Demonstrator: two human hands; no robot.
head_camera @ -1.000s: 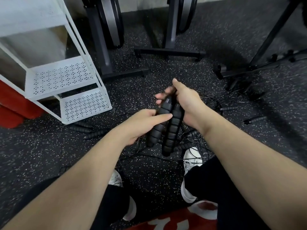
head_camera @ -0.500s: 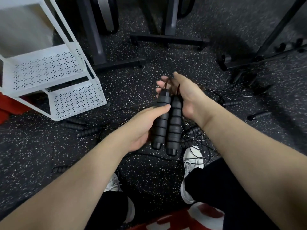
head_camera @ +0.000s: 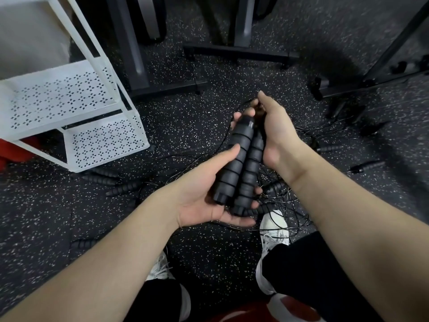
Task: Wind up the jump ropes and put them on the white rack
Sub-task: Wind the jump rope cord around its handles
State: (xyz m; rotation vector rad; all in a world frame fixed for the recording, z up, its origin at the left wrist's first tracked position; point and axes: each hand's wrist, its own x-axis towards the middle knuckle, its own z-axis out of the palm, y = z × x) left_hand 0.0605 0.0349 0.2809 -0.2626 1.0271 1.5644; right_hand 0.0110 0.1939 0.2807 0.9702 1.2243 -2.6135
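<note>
Head view: two black ribbed foam jump-rope handles (head_camera: pixel 241 163), cylindrical, held side by side over the speckled rubber floor (head_camera: pixel 185 126); several more handles and thin black cords (head_camera: pixel 290 205) lie tangled below. Left hand (head_camera: pixel 209 194) cups their lower ends, fingers loosely curled; right hand (head_camera: pixel 274 133) closes round the tops. One white perforated metal rack (head_camera: pixel 69 112), far left.

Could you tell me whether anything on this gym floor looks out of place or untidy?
Yes. Thin black cords lie in a tangle around the white shoe, with loose black handles scattered across the floor. The white rack holds none. Both hands grip one pair of handles.
</note>
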